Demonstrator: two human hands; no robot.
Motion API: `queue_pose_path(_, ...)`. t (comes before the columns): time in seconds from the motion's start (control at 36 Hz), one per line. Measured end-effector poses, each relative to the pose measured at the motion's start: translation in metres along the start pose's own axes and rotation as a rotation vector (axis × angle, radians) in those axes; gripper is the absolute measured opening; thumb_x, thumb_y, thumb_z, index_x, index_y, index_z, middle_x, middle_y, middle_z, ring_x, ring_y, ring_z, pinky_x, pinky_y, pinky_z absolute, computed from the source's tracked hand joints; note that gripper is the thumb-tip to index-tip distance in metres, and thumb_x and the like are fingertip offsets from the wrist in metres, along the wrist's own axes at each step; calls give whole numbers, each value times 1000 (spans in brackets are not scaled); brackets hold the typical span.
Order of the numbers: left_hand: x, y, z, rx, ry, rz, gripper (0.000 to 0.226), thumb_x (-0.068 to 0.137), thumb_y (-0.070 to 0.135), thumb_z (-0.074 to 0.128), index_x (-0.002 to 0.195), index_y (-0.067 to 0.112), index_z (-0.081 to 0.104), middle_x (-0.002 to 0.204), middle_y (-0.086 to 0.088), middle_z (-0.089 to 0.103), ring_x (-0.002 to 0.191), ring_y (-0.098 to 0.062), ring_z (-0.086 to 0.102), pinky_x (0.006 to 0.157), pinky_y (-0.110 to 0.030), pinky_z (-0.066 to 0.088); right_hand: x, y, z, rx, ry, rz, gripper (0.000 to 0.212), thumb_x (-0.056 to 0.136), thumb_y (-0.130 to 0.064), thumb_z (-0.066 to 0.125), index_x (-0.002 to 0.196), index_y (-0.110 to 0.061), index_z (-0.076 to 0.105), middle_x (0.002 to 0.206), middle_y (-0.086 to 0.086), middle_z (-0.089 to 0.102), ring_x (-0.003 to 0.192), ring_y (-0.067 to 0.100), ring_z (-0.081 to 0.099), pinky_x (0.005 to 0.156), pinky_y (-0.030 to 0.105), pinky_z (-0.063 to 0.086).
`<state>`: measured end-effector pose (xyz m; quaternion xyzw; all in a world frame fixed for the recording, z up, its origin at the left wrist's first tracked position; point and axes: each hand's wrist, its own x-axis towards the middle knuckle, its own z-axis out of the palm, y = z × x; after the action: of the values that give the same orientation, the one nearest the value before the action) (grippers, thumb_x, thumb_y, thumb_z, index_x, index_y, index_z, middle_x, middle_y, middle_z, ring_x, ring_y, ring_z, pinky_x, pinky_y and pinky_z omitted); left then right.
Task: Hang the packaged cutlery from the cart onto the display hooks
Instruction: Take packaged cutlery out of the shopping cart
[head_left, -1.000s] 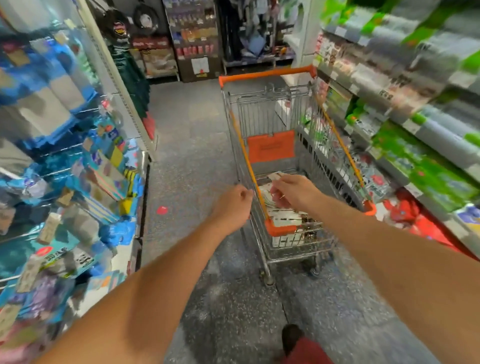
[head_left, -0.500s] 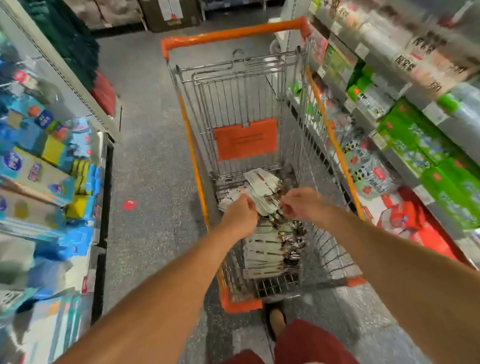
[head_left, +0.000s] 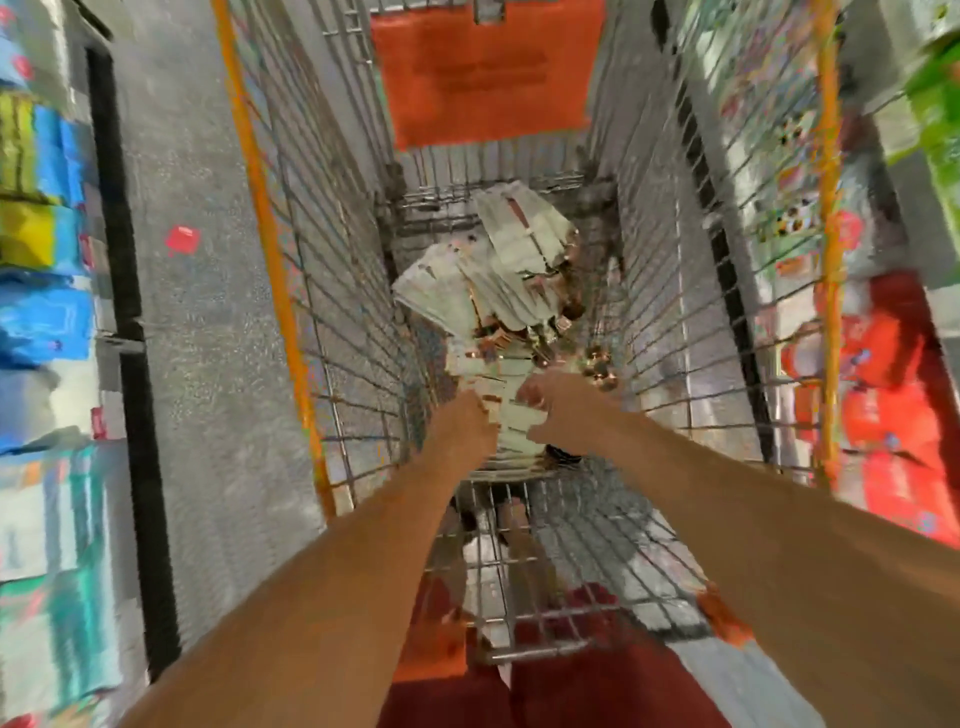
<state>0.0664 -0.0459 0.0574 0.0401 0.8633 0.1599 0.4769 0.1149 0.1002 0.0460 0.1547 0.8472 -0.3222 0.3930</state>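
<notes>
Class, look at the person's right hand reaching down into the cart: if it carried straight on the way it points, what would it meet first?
Most likely the stack of packaged cutlery directly under the right hand; blur hides whether they already touch.

Both hands reach down inside the shopping cart (head_left: 332, 322), the left grip (head_left: 465, 423) and right grip (head_left: 558, 415) side by side with a stack of packaged cutlery (head_left: 511, 431) between them, touching both. More cutlery packs (head_left: 498, 265) lie piled beyond the grips, toward the cart's far end. Shelves of packaged goods (head_left: 41, 249) stand well left of the left grip, other shelves (head_left: 883, 364) well right of the right grip.
</notes>
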Motion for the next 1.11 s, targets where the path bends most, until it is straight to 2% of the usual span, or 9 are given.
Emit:
queue_pose_path(0.17,24,-28,34,53,18,-128,23,92,3,55,115,3,59,105,-12,63,96,-28,64,71,-32,51,23,6,48,-255,-170,-86,37,86,-24,67,122,-20,58,120,7,60,109,27,59,84,34,49)
queue_pose_path(0.31,39,-47,56,-22,110,-196,23,84,7,61,107,13,62,105,-7,63,93,-27,62,82,-44,57,26,6,75,-420,-102,-196,43,82,-37,66,118,-18,52,107,3,61,98,24,61,78,36,53)
queue_pose_path(0.53,53,-55,64,-139,149,-265,12,92,24,58,95,15,65,93,-3,67,73,-16,62,49,-23,40,34,-3,94,-692,-34,-212,26,88,-13,56,112,-17,61,104,1,64,95,21,62,71,32,41)
queue_pose_path(0.69,50,-37,41,-367,222,-348,34,101,31,43,109,2,58,90,-6,64,61,-12,53,43,-24,38,30,7,66,38,-115,72,19,92,-27,59,105,-15,66,93,2,68,78,17,64,64,29,56)
queue_pose_path(0.83,37,-11,12,-504,164,-214,56,103,52,27,112,7,60,103,-11,65,75,-18,57,73,-33,48,7,-1,8,658,-157,127,22,94,-25,65,113,-15,67,99,-3,70,84,9,64,70,23,52)
queue_pose_path(0.92,22,8,-12,-755,20,-147,88,77,86,35,122,15,62,120,-12,66,106,-29,64,100,-51,48,-5,-13,-23,771,-169,82,21,93,-28,66,111,-18,66,106,-1,73,94,15,67,85,31,53)
queue_pose_path(0.97,19,13,-24,-867,-79,-111,104,55,99,47,129,28,61,131,-10,64,117,-33,62,104,-57,44,-13,-26,-43,776,-119,53,31,85,-37,74,111,-22,65,106,1,72,93,16,68,90,37,54)
queue_pose_path(1.03,6,23,-45,-931,-193,-62,99,50,95,60,127,32,63,124,-9,68,112,-32,65,100,-53,49,-20,-38,-64,835,-87,9,41,78,-37,79,114,-24,65,107,1,74,95,18,70,91,40,54)
queue_pose_path(1.11,-27,42,-80,-977,-265,98,67,86,71,52,133,22,59,121,-20,67,104,-37,65,89,-47,51,-40,-60,-96,874,-75,-129,22,88,-20,71,110,-20,66,104,4,74,99,22,70,85,34,57)
